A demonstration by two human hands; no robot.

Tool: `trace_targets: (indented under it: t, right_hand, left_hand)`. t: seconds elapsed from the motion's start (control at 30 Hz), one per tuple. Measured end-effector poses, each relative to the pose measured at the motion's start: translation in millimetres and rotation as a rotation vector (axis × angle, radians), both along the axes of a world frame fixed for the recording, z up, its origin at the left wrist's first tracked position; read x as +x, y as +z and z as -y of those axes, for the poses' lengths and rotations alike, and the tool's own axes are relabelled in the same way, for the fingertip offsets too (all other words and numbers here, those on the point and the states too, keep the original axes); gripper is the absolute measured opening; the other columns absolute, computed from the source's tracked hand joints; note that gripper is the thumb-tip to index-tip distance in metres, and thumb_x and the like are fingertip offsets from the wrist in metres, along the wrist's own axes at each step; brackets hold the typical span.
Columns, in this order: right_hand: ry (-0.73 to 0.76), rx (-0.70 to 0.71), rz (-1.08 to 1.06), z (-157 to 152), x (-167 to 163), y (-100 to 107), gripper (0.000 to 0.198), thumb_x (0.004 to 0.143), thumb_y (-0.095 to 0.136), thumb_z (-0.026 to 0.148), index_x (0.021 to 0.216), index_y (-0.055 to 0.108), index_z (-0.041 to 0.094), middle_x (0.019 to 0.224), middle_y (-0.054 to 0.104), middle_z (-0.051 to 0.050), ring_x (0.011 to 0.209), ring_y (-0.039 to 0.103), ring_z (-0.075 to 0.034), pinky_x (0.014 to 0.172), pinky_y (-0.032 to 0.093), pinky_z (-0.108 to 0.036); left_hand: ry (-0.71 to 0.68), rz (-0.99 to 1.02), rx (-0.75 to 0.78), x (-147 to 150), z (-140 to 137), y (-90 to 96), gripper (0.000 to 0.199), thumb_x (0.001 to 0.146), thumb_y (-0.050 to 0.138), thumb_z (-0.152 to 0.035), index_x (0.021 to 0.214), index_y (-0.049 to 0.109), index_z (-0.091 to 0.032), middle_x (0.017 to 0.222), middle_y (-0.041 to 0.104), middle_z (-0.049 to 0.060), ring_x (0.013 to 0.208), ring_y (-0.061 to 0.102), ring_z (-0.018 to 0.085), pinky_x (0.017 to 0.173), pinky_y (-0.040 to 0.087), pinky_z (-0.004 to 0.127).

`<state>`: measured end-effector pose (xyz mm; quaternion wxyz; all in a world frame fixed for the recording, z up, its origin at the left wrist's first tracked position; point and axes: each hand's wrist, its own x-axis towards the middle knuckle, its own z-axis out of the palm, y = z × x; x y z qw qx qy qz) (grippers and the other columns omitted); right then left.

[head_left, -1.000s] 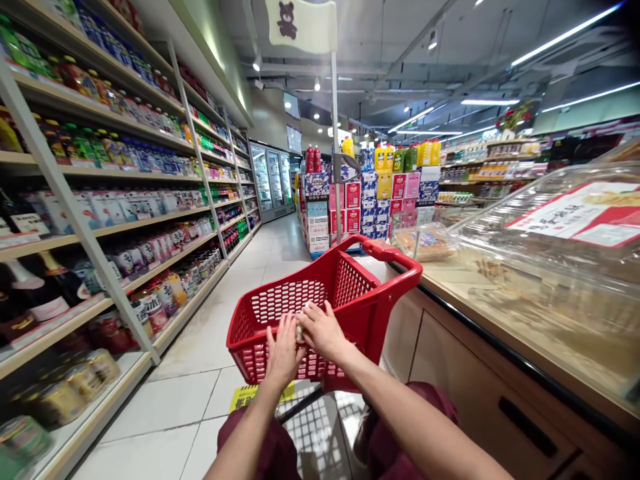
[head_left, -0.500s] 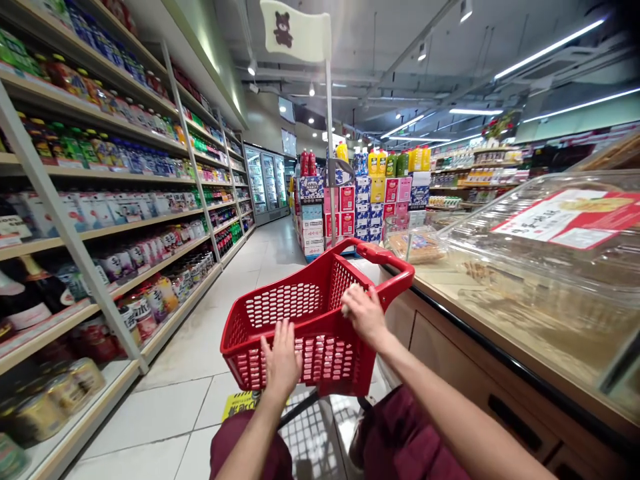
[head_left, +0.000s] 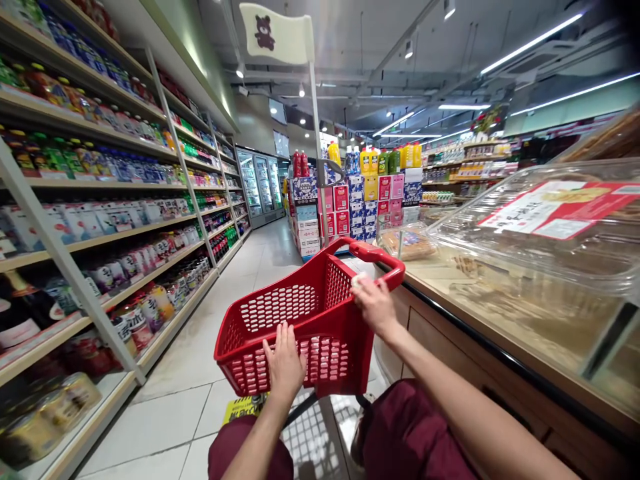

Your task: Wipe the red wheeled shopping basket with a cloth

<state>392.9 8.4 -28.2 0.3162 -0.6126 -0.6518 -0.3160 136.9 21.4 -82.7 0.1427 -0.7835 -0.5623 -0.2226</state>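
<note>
A red plastic shopping cart [head_left: 345,340] with perforated sides stands in front of me, its handle towards the counter. My left hand [head_left: 286,360] lies against the cart's near side, fingers stretched over the rim. My right hand [head_left: 376,305] is closed on a small white wad, perhaps a wipe or tissue [head_left: 358,281], at the near rim just below the handle [head_left: 383,257]. The fingers cover most of the wad. A pole with a cream bear flag [head_left: 277,33] rises behind the cart.
Drink shelves [head_left: 120,233] line the left side. To the right, a counter [head_left: 480,340] carries clear plastic food boxes [head_left: 550,247]. Stacked cartons [head_left: 340,207] topped with bottles stand ahead. A yellow sign [head_left: 243,408] shows under the cart; my knees are just below it.
My right hand has slid along the rim, away from me and towards the handle, with the white wad. My left hand stays on the side. The view has shifted slightly.
</note>
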Motion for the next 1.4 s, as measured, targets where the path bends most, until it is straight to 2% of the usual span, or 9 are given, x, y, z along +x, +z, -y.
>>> trace_targets:
  t: [0.13,0.27,0.33,0.53,0.73,0.9,0.97,1.17,1.4]
  right_hand:
    - [0.149,-0.068,0.101,0.0,-6.0,-0.7,0.034,0.083,0.042,0.015,0.111,0.057,0.028,0.122,0.055,-0.002,0.114,0.046,-0.017,0.103,0.013,-0.041]
    - [-0.088,0.024,-0.034,10.5,45.3,12.7,0.036,0.083,0.038,0.015,0.114,0.055,0.022,0.122,0.054,-0.009,0.110,0.049,-0.020,0.101,0.014,-0.044]
    - [-0.151,0.048,-0.060,10.4,48.5,13.7,0.035,0.083,0.037,0.014,0.112,0.056,0.020,0.122,0.053,-0.011,0.112,0.047,-0.021,0.100,0.015,-0.044]
    - [0.085,-0.063,0.105,4.2,10.0,7.1,0.034,0.084,0.038,0.015,0.111,0.056,0.026,0.119,0.057,-0.003,0.114,0.046,-0.018,0.102,0.012,-0.041]
    - [-0.169,0.044,-0.062,9.1,48.6,18.4,0.035,0.082,0.037,0.014,0.111,0.056,0.021,0.121,0.055,-0.009,0.114,0.045,-0.022,0.101,0.013,-0.047]
    - [0.096,-0.057,0.077,1.1,-9.4,0.1,0.032,0.084,0.039,0.016,0.108,0.058,0.024,0.118,0.057,-0.005,0.116,0.044,-0.019,0.103,0.013,-0.042]
    - [0.128,-0.072,0.081,3.0,-8.6,1.8,0.033,0.084,0.039,0.015,0.109,0.057,0.026,0.118,0.057,-0.003,0.114,0.046,-0.019,0.104,0.011,-0.043]
    - [-0.120,0.063,-0.089,10.6,37.0,14.2,0.032,0.083,0.037,0.017,0.106,0.059,0.019,0.120,0.055,-0.011,0.112,0.046,-0.023,0.103,0.012,-0.047]
    - [0.246,-0.084,0.016,0.4,-36.3,-7.5,0.033,0.083,0.040,0.014,0.108,0.057,0.027,0.114,0.059,-0.003,0.111,0.049,-0.017,0.103,0.015,-0.042]
  left_hand:
    - [-0.018,-0.032,0.029,-4.4,1.0,1.4,0.058,0.071,0.035,-0.013,0.129,0.035,-0.010,0.139,0.033,0.012,0.129,0.028,0.024,0.104,0.014,0.056]
    - [-0.030,-0.024,0.028,-5.5,1.2,-1.9,0.058,0.072,0.036,-0.014,0.130,0.033,-0.010,0.139,0.032,0.012,0.130,0.025,0.024,0.105,0.014,0.056]
    - [-0.011,-0.005,0.025,-3.3,1.2,-2.6,0.058,0.072,0.038,-0.016,0.130,0.034,-0.009,0.139,0.032,0.013,0.130,0.024,0.025,0.104,0.014,0.056]
    - [-0.015,-0.019,0.014,-4.1,0.5,-2.0,0.059,0.072,0.036,-0.013,0.130,0.033,-0.010,0.139,0.032,0.013,0.129,0.027,0.024,0.104,0.013,0.056]
    - [-0.015,0.016,0.020,-1.6,0.4,-5.6,0.058,0.072,0.039,-0.018,0.130,0.033,-0.009,0.140,0.030,0.014,0.130,0.025,0.025,0.104,0.014,0.057]
    - [-0.012,-0.004,0.011,-3.1,1.1,-3.9,0.059,0.072,0.037,-0.016,0.130,0.033,-0.011,0.140,0.031,0.012,0.130,0.026,0.025,0.104,0.014,0.058]
    - [-0.016,-0.013,0.019,-4.7,1.0,-3.8,0.059,0.072,0.036,-0.014,0.131,0.032,-0.011,0.140,0.031,0.012,0.129,0.027,0.024,0.104,0.013,0.057]
    - [-0.017,0.016,0.023,-0.7,0.9,-6.4,0.060,0.071,0.040,-0.018,0.130,0.032,-0.010,0.140,0.029,0.014,0.131,0.023,0.025,0.104,0.013,0.057]
    - [-0.023,-0.010,0.001,-5.1,2.2,-3.0,0.060,0.071,0.037,-0.014,0.131,0.032,-0.010,0.140,0.030,0.013,0.130,0.024,0.024,0.104,0.012,0.058]
